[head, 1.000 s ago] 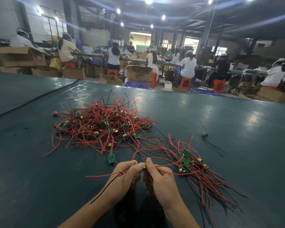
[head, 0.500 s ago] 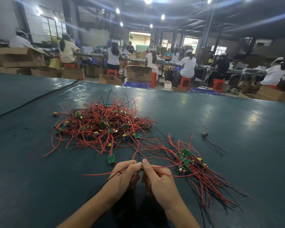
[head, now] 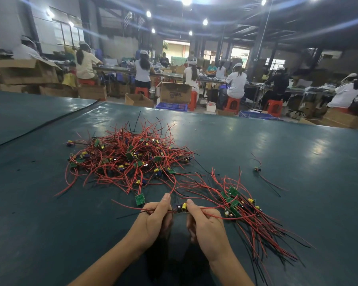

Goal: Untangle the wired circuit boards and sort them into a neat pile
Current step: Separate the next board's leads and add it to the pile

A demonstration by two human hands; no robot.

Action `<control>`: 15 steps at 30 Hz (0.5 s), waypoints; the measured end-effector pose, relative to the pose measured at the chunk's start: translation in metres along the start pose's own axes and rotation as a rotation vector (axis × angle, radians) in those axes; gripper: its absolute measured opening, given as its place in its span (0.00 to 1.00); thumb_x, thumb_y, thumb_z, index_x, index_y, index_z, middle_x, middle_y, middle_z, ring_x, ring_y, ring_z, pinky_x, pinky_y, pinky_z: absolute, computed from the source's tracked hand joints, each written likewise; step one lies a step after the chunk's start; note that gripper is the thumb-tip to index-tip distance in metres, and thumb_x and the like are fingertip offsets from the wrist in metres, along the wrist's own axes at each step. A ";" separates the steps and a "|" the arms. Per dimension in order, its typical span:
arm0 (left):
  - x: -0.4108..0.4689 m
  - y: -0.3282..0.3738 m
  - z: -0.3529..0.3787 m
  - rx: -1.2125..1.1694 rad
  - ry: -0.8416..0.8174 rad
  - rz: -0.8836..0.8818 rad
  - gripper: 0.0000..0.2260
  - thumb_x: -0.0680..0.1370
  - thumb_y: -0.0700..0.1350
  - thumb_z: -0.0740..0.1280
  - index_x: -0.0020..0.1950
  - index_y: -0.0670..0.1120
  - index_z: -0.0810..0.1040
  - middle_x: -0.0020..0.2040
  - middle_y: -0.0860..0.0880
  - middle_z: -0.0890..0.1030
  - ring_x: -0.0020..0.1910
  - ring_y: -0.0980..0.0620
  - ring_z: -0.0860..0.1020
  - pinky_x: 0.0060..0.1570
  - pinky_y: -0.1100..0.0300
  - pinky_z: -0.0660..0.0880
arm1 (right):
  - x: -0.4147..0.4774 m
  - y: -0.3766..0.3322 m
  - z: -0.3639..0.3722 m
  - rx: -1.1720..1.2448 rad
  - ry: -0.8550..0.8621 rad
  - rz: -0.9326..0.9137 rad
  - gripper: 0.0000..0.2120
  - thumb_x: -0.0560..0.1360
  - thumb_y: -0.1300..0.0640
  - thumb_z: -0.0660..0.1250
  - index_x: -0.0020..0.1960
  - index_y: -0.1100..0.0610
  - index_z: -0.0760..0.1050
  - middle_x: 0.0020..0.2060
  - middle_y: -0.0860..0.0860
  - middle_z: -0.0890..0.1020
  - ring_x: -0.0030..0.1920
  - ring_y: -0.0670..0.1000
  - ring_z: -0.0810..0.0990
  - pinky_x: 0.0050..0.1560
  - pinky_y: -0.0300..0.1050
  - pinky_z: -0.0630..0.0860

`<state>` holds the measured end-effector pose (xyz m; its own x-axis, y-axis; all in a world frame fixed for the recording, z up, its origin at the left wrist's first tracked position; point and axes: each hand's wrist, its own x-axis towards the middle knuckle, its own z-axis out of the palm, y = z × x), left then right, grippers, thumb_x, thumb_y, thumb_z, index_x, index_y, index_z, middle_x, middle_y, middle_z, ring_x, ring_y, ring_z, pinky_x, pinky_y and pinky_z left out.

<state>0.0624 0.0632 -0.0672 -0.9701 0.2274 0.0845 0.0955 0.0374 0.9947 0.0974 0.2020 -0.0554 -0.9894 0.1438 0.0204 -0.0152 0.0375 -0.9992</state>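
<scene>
A tangled heap of small green circuit boards with red and black wires point(head: 130, 159) lies on the dark green table point(head: 277, 162). To its right, a sorted pile of boards point(head: 234, 205) lies with its wires fanned toward the near right. Between my hands hangs one small board with a yellow capacitor point(head: 182, 207). My left hand point(head: 155, 219) grips its red and black wires on the left side. My right hand point(head: 205, 223) pinches the wires on the board's right. A loose green board point(head: 140, 199) lies just left of my left hand.
A single wired part point(head: 257, 169) lies alone at the right of the table. A seam point(head: 39, 125) runs across the table's far left. Beyond the far edge, several people sit at workbenches among cardboard boxes point(head: 175, 92) and red stools.
My hands have drawn apart slightly, so the small board with the yellow capacitor now shows between them. The wires are stretched out straighter to both sides.
</scene>
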 end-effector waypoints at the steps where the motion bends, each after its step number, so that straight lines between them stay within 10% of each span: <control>1: 0.001 0.000 0.000 -0.003 -0.013 0.019 0.28 0.74 0.64 0.57 0.21 0.47 0.66 0.23 0.45 0.67 0.26 0.49 0.67 0.34 0.55 0.64 | 0.000 0.000 -0.001 0.006 0.005 -0.011 0.26 0.78 0.49 0.64 0.23 0.55 0.69 0.21 0.52 0.66 0.21 0.48 0.65 0.25 0.39 0.63; 15: 0.003 0.005 -0.005 -0.162 0.062 0.103 0.22 0.77 0.56 0.58 0.27 0.44 0.63 0.22 0.50 0.62 0.22 0.53 0.63 0.26 0.60 0.64 | 0.012 0.004 -0.018 0.193 0.210 -0.027 0.28 0.79 0.54 0.62 0.21 0.53 0.66 0.19 0.48 0.64 0.20 0.47 0.61 0.22 0.39 0.60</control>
<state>0.0586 0.0588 -0.0621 -0.9695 0.1610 0.1846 0.1625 -0.1406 0.9766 0.0877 0.2220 -0.0586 -0.9370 0.3477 0.0339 -0.0885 -0.1422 -0.9859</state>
